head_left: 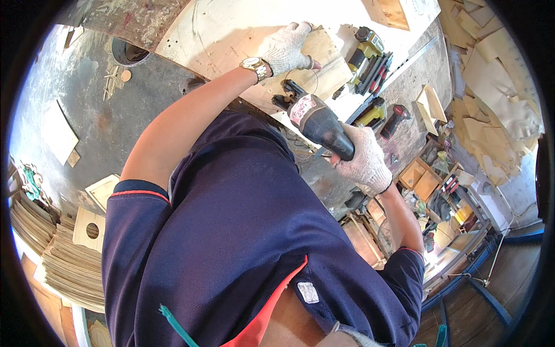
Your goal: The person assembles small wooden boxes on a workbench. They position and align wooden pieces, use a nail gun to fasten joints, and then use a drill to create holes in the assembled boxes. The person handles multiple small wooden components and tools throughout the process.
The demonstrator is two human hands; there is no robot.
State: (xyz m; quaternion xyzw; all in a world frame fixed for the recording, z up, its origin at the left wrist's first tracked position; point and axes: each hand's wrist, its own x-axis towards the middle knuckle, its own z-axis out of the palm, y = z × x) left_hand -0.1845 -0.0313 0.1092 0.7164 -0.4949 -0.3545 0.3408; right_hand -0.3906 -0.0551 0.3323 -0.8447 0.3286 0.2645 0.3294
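My left hand (287, 47), in a knitted work glove, lies over a small wooden board (330, 58), fingers stretched out and thumb at its near side. The board rests on a larger pale plywood sheet (214, 40). My right hand (367, 161), also gloved, is wrapped round the rear end of a black power tool (318, 122) with a tapered body and a worn label. The tool's front end, with black metal parts, points at the board's near edge. Whether it touches the board I cannot tell, and its exact kind is unclear.
Right of the board lie a yellow-and-black power tool (364, 49), a second yellow tool (373, 113) and a red-and-black tool (395, 121). A dark container (128, 51) stands at the left. Stacked wooden sheets (75, 269) are lower left; offcuts (491, 87) pile up at the right.
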